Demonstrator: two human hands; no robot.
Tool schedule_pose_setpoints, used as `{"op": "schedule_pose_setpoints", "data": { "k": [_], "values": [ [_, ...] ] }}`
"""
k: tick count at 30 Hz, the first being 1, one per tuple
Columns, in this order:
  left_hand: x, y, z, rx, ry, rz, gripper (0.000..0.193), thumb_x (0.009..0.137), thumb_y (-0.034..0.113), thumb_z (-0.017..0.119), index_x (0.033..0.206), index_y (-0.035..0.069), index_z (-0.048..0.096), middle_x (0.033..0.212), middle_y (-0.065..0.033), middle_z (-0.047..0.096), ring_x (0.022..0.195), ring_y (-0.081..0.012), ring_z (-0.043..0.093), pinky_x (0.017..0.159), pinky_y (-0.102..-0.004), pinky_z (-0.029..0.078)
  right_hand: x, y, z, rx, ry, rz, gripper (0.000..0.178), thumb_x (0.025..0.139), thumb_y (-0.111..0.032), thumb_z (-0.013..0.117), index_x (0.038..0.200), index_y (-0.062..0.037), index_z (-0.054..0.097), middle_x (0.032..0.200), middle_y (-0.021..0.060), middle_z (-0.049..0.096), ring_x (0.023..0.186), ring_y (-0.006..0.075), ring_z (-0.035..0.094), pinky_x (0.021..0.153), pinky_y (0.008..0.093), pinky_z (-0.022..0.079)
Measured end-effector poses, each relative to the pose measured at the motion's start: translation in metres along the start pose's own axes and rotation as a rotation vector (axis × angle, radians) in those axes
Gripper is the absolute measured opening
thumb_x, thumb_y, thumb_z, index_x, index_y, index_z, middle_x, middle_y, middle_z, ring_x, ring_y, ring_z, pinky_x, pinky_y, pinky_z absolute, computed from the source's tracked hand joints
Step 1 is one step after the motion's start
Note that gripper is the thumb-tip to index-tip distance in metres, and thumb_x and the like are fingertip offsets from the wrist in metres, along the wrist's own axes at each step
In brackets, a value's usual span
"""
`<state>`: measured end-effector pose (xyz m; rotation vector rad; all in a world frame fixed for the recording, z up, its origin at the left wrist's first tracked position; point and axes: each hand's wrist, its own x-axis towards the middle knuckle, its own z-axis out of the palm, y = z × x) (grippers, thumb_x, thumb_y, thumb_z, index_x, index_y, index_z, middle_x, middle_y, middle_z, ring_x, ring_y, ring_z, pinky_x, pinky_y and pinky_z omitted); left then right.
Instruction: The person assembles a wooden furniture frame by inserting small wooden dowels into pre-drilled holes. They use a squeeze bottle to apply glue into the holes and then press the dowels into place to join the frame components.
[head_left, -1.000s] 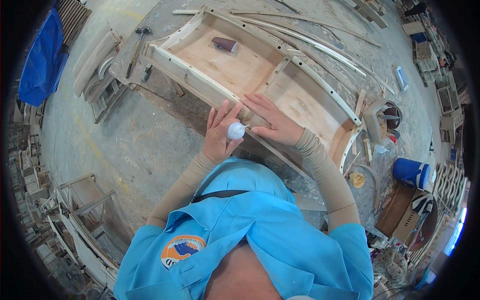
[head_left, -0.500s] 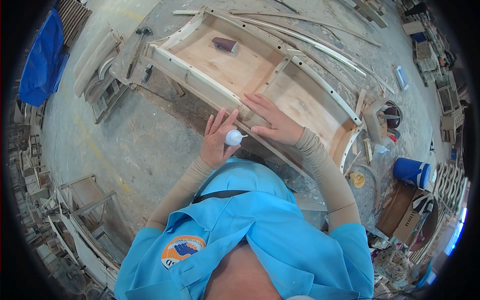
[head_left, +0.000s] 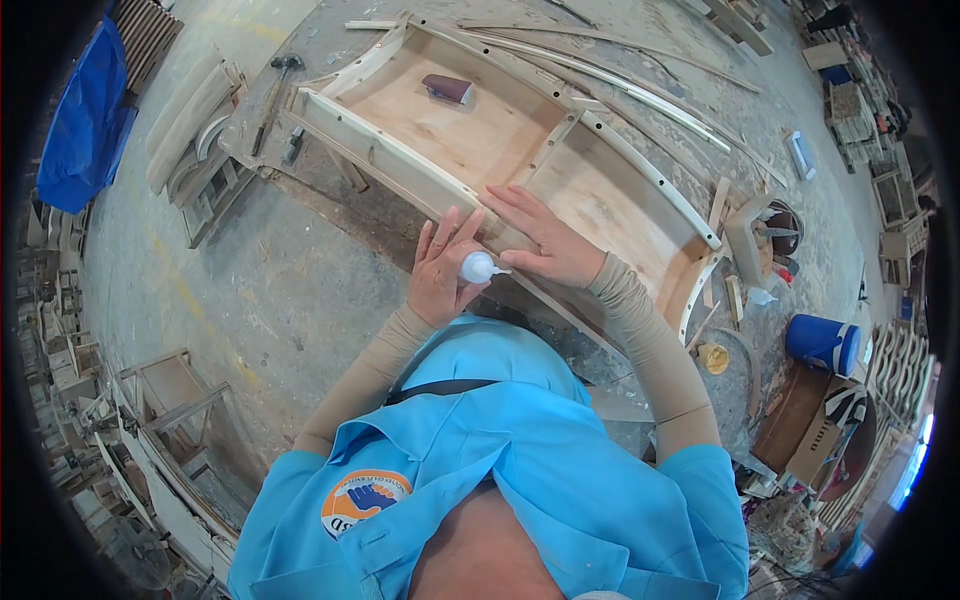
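My left hand [head_left: 438, 278] is closed around a small white squeeze bottle [head_left: 476, 267] with a thin nozzle, which points right toward my right thumb. Some of its fingers reach up beside the near rail. Lying over that rail, my right hand [head_left: 552, 242] has its fingers stretched out and grips nothing. Under it is a curved wooden frame [head_left: 392, 152] with a plywood bottom and a cross divider; dark round holes line its far rail. Inside the left section rests a dark maroon roll [head_left: 447, 89], perhaps sandpaper.
A hammer [head_left: 270, 105] lies left of the frame, near curved wooden pieces [head_left: 190, 120]. Long thin strips [head_left: 660, 98] lie beyond the far rail. At right are a blue bucket [head_left: 822, 345], a yellow cup [head_left: 713, 357] and a cardboard box [head_left: 815, 440].
My left hand has moved slightly up and to the right with the bottle, bringing the nozzle closer to my right thumb. My right hand has hardly moved.
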<state>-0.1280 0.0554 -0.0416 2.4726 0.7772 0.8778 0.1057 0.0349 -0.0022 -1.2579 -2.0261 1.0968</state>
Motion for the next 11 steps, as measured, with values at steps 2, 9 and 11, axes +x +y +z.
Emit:
{"op": "schedule_pose_setpoints", "data": {
  "k": [2, 9, 11],
  "values": [
    [0.0008, -0.0006, -0.0007, 0.002, -0.007, 0.001, 0.038, 0.089, 0.034, 0.063, 0.117, 0.014, 0.046, 0.150, -0.0095, 0.042, 0.144, -0.0333, 0.027, 0.116, -0.0483, 0.014, -0.0006, 0.0006, 0.0001, 0.006, 0.002, 0.003, 0.079, 0.089, -0.045, 0.058, 0.153, -0.0135, 0.023, 0.159, 0.0141, 0.020, 0.146, 0.0367, 0.013, 0.119, 0.0472, 0.011],
    [0.0023, -0.0001, -0.0025, 0.002, -0.024, 0.036, 0.041, 0.090, 0.037, 0.061, 0.120, 0.015, 0.044, 0.149, -0.0135, 0.041, 0.144, -0.0381, 0.024, 0.116, -0.0508, 0.011, -0.0001, -0.0003, -0.0007, 0.022, 0.002, -0.007, 0.080, 0.089, -0.045, 0.058, 0.153, -0.0135, 0.023, 0.159, 0.0139, 0.020, 0.147, 0.0367, 0.012, 0.119, 0.0475, 0.010],
    [0.0039, -0.0004, -0.0027, 0.005, -0.071, 0.024, 0.043, 0.090, 0.037, 0.061, 0.121, 0.015, 0.043, 0.150, -0.0136, 0.041, 0.145, -0.0390, 0.023, 0.117, -0.0508, 0.010, -0.0005, 0.0029, 0.0007, 0.032, 0.012, -0.028, 0.079, 0.090, -0.047, 0.058, 0.153, -0.0136, 0.024, 0.159, 0.0137, 0.019, 0.147, 0.0365, 0.012, 0.119, 0.0478, 0.010]
  ]
}}
